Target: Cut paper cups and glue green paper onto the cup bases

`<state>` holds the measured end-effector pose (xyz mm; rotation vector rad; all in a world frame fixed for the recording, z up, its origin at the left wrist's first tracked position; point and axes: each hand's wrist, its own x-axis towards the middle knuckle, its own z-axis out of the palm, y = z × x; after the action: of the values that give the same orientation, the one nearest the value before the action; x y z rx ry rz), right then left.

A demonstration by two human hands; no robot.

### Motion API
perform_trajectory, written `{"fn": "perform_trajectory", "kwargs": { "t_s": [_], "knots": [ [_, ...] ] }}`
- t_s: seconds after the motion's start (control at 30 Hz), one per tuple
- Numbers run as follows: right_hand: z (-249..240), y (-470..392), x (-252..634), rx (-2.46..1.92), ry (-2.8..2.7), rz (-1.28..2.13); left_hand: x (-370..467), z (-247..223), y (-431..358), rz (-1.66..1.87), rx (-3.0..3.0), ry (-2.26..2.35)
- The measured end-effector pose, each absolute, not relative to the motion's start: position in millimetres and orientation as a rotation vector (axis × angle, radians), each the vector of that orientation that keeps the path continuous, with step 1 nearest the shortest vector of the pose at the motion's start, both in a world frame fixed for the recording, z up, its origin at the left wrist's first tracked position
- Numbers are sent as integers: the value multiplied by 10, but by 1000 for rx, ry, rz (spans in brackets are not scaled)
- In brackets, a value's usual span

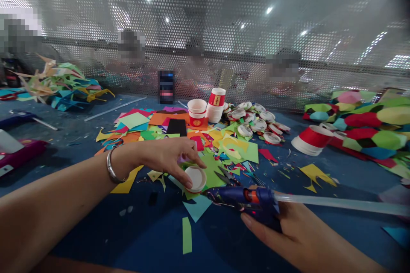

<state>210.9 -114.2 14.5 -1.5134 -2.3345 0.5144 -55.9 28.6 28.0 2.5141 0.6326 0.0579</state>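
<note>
My left hand (176, 155), with a silver bangle at the wrist, has its thumb and fingers at the rim of a small white paper-cup bottom (196, 178). My right hand (288, 226) is wrapped round a dark blue hot glue gun (238, 198). A long clear glue stick (339, 204) sticks out of its back. The nozzle points left, close to the right lower edge of the cup bottom; I cannot tell whether they touch. Scissors (226, 175) lie just beyond the nozzle, partly under paper scraps. A light blue paper piece (197, 207) lies below the nozzle.
Coloured paper scraps (240, 145) cover the middle. Behind stand stacked paper cups (216, 106), a pile of cut cup bottoms (253, 115) and a phone (166, 87). Tipped cups (312, 140) and patterned paper work (368, 132) lie right; another glue gun (24, 117) lies left.
</note>
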Motion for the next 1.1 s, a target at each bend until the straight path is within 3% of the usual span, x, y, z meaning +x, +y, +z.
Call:
{"fn": "perform_trajectory", "kwargs": {
  "t_s": [0.43, 0.87, 1.1],
  "knots": [
    [105, -1154, 2069, -1452, -2476, 291, -584, 311, 276, -6, 2625, 628],
    [180, -1167, 1915, -1383, -2371, 365, -602, 267, 317, 5, 2626, 615],
    [134, -1208, 1815, -1414, -2373, 221, -607, 232, 346, 17, 2599, 612]
  ]
}}
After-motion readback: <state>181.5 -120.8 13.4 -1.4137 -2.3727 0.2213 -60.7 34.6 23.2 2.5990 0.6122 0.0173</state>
